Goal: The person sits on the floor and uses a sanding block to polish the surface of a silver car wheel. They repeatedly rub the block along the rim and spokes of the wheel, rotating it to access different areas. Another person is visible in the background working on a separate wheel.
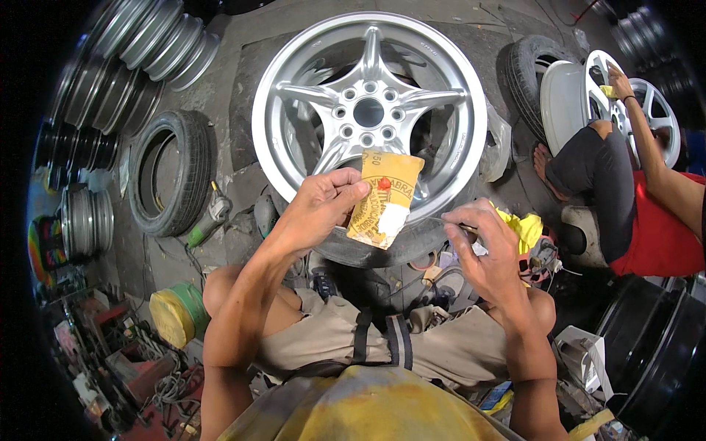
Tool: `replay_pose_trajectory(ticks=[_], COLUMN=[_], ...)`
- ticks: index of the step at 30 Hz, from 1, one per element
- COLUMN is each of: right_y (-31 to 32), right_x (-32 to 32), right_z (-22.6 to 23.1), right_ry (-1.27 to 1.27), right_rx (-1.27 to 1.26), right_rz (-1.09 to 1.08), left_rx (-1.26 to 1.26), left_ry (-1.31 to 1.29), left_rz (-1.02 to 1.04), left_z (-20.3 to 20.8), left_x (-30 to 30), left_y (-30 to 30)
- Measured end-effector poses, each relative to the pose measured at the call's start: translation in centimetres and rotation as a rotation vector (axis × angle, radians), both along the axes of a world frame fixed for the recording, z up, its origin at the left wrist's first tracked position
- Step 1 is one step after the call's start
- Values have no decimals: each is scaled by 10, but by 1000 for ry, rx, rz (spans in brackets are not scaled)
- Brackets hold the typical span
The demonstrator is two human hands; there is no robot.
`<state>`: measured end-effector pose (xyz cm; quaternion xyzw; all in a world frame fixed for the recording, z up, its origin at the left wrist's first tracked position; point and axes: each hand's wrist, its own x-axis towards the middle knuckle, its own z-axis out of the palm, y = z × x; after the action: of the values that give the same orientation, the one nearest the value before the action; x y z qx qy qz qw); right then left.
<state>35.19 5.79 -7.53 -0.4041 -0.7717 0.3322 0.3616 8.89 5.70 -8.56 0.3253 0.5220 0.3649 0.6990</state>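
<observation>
My left hand (322,204) is closed on a piece of yellow-brown sandpaper (403,170), printed back upward, pinched at its left edge. On the paper sit a small red dab (384,183) and a larger white patch of paste (393,218). Right of it, my right hand (489,253) pinches a thin, slender tool (435,220) whose tip points left toward the paper, apart from it; its exact kind is unclear. Beyond both hands lies a silver five-spoke wheel rim (426,101), face up, on a black tyre (401,255). The paper covers part of its near edge.
Left are a loose tyre (195,173), a green angle grinder (208,224), a yellow-green roll (173,316) and stacked rims (158,48). At right a seated person (654,206) handles a white rim (596,88). A yellow cloth (526,228) lies beyond my right hand.
</observation>
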Motion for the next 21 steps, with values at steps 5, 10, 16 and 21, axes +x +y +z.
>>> replay_pose_trajectory(ticks=[5,10,16,21], right_y=[-10,-14,-15,-14], right_x=[-10,-14,-16,-18], right_z=[2,2,-3,-2], right_ry=[36,-4,-40,-78], right_rx=[10,108,186,199], right_rz=[19,46,80,116], left_rx=[51,92,97,90], left_ry=[-37,-38,-50,-73], left_rz=[-73,-92,-116,-120], left_z=[-6,0,4,-2], left_x=[-8,-7,-7,-8], left_y=[0,-2,-3,-2])
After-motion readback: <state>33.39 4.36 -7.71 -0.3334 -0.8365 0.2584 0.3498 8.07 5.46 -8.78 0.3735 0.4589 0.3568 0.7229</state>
